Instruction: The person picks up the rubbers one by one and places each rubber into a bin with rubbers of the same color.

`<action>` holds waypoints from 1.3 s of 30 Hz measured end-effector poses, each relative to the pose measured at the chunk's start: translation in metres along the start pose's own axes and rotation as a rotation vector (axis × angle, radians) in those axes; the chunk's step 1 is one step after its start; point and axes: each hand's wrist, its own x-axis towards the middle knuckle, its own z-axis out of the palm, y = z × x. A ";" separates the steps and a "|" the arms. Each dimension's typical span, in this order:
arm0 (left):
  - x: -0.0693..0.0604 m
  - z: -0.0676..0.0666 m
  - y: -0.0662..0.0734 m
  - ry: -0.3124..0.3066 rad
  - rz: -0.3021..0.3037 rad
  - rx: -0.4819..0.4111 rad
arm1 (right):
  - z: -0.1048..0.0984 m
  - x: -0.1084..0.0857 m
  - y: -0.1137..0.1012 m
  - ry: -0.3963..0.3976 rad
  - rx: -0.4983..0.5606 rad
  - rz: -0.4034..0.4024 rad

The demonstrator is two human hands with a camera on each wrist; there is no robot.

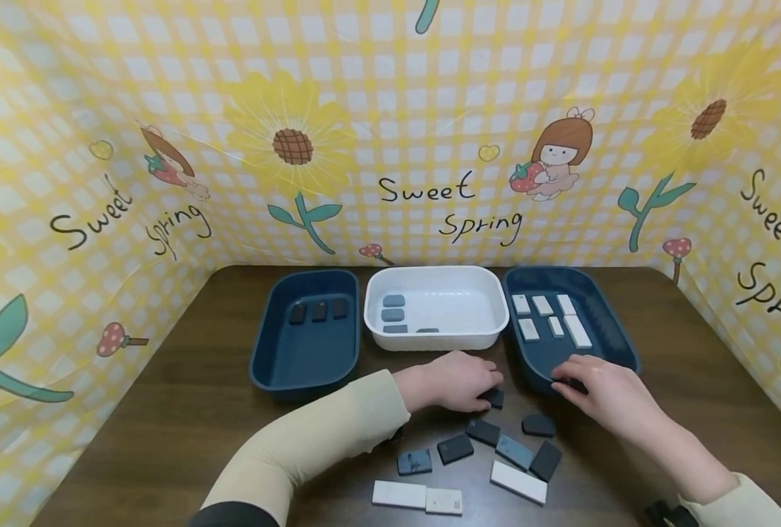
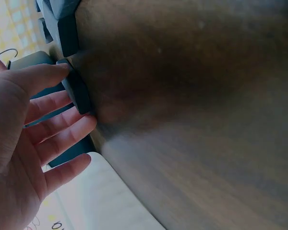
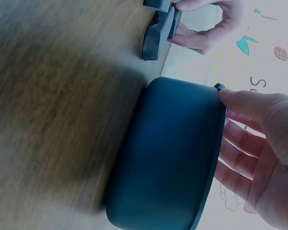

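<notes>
My left hand (image 1: 454, 382) pinches a black block (image 1: 493, 398) between thumb and fingers, just in front of the white tray (image 1: 436, 341); the left wrist view shows this block (image 2: 77, 88) between thumb and fingertips. At the near rim of the right blue tray (image 1: 528, 369), my right hand (image 1: 610, 391) pinches a small dark block (image 1: 571, 383), mostly hidden by the fingers. A bit of it (image 3: 219, 86) shows by the thumb, above the tray's rim, in the right wrist view. White blocks (image 1: 577, 331) lie inside that tray.
The left blue tray (image 1: 304, 366) holds three black blocks (image 1: 319, 312); the white tray holds several grey-blue blocks (image 1: 393, 301). On the table near me lie several black blocks (image 1: 455, 448), two grey-blue blocks (image 1: 414, 462) and three white blocks (image 1: 518, 482).
</notes>
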 end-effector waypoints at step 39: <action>-0.107 -0.036 -0.042 0.259 -0.206 -0.145 | -0.001 0.038 -0.021 0.002 0.008 -0.059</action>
